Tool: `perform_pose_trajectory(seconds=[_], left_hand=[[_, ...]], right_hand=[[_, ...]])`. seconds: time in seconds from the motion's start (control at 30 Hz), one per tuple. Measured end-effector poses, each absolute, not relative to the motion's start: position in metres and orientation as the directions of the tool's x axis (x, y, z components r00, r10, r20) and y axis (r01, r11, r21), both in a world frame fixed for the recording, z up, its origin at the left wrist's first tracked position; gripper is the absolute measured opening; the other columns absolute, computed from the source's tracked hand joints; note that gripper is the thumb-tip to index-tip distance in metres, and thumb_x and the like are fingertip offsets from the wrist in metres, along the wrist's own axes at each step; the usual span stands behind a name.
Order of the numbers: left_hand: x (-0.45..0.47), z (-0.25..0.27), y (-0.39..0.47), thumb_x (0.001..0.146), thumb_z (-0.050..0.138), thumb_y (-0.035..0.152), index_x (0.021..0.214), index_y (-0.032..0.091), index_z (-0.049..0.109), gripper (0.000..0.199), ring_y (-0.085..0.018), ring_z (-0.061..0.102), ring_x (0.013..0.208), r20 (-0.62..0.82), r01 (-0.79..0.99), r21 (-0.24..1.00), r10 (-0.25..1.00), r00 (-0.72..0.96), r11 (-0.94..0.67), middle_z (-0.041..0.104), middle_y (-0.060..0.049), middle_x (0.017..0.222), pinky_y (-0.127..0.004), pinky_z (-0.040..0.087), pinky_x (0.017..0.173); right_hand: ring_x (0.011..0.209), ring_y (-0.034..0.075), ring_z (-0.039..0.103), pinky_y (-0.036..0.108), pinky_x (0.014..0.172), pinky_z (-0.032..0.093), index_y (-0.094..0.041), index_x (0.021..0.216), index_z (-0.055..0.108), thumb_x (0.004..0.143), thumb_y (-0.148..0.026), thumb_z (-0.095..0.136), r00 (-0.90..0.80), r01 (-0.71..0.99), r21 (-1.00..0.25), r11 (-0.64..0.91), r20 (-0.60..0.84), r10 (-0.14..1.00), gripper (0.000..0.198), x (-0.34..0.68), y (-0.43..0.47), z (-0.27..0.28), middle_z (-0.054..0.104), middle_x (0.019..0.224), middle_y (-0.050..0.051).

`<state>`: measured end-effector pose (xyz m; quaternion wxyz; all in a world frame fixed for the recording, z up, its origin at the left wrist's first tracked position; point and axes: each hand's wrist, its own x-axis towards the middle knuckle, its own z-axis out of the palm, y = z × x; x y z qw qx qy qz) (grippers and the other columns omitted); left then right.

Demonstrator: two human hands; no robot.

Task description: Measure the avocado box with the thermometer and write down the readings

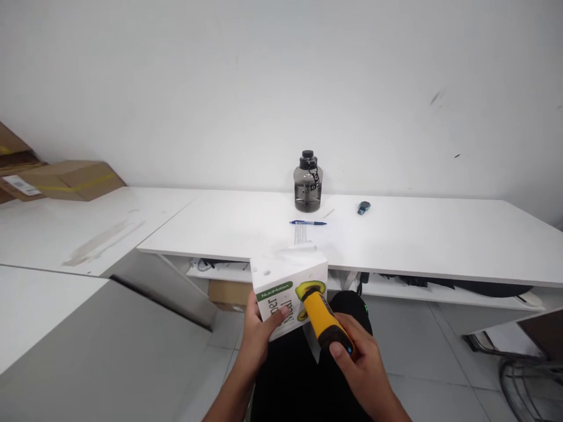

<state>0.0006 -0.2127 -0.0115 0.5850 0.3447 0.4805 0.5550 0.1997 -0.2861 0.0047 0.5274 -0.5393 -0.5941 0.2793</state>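
My left hand (259, 328) is closed on the left side of a white carton (272, 275), its thumb pressed on the printed front. The carton has a green label and avocado pictures, and it is held tilted over my lap at the table's front edge. In my right hand (363, 360) is a yellow and black handheld power tool (321, 313), with a small blue spot near its rear end. The tool's dark front end overlaps the avocado picture; whether it touches the carton I cannot tell.
On the white table (220, 223) stand a dark water bottle (308, 184), a blue pen (308, 223) and a small dark blue object (363, 207). Brown cardboard boxes (74, 179) are at the left. A shelf (461, 290) with dark items runs under the table.
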Motion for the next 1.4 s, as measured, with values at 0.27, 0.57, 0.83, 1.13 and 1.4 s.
perform_pose_trajectory(seconds=[0.27, 0.57, 0.83, 1.13, 1.4], left_hand=[[-0.009, -0.021, -0.219, 0.057, 0.088, 0.034, 0.124, 0.022, 0.05, 0.077, -0.03, 0.072, 0.094, -0.183, -0.27, 0.948, 0.983, -0.028, 0.169, 0.074, -0.01, 0.106, -0.043, 0.059, 0.082], [-0.01, -0.02, -0.222, 0.057, 0.088, 0.035, 0.124, 0.021, 0.052, 0.077, -0.032, 0.071, 0.099, -0.164, -0.252, 0.956, 0.986, -0.024, 0.152, 0.074, -0.011, 0.109, -0.043, 0.059, 0.083], [-0.011, -0.025, -0.222, 0.056, 0.088, 0.035, 0.121, 0.02, 0.053, 0.075, -0.031, 0.072, 0.096, -0.176, -0.239, 0.957, 0.984, -0.026, 0.165, 0.074, -0.01, 0.105, -0.043, 0.059, 0.082], [-0.013, -0.025, -0.223, 0.057, 0.087, 0.035, 0.125, 0.02, 0.051, 0.078, -0.031, 0.072, 0.094, -0.178, -0.221, 0.959, 0.984, 0.018, 0.177, 0.074, -0.01, 0.105, -0.043, 0.059, 0.081], [-0.013, -0.028, -0.223, 0.053, 0.089, 0.036, 0.122, 0.022, 0.054, 0.079, -0.031, 0.072, 0.095, -0.182, -0.199, 0.964, 0.983, -0.025, 0.173, 0.074, -0.01, 0.104, -0.043, 0.059, 0.081]], right_hand=[[0.094, 0.025, 0.07, 0.032, 0.079, 0.061, -0.021, 0.113, 0.069, 0.087, -0.05, 0.061, 0.13, 0.435, -0.864, 0.253, 0.339, 0.932, 0.039, 0.199, -0.298, 0.001, 0.071, 0.107, 0.011], [0.091, 0.026, 0.071, 0.032, 0.074, 0.061, -0.021, 0.112, 0.068, 0.089, -0.053, 0.059, 0.121, 0.489, -0.826, 0.281, 0.384, 0.915, 0.041, 0.198, -0.299, 0.003, 0.072, 0.106, 0.012], [0.09, 0.026, 0.071, 0.033, 0.074, 0.061, -0.021, 0.114, 0.067, 0.087, -0.052, 0.06, 0.089, 0.541, -0.779, 0.316, 0.427, 0.9, 0.041, 0.202, -0.3, 0.0, 0.072, 0.105, 0.011], [0.094, 0.026, 0.071, 0.035, 0.076, 0.061, -0.023, 0.118, 0.067, 0.085, -0.048, 0.064, 0.054, 0.594, -0.725, 0.349, 0.469, 0.881, 0.041, 0.207, -0.302, -0.001, 0.073, 0.107, 0.01], [0.091, 0.026, 0.072, 0.032, 0.074, 0.061, -0.022, 0.111, 0.07, 0.088, -0.055, 0.058, 0.052, 0.429, -0.864, 0.264, 0.316, 0.947, 0.042, 0.205, -0.301, 0.002, 0.073, 0.107, 0.011]])
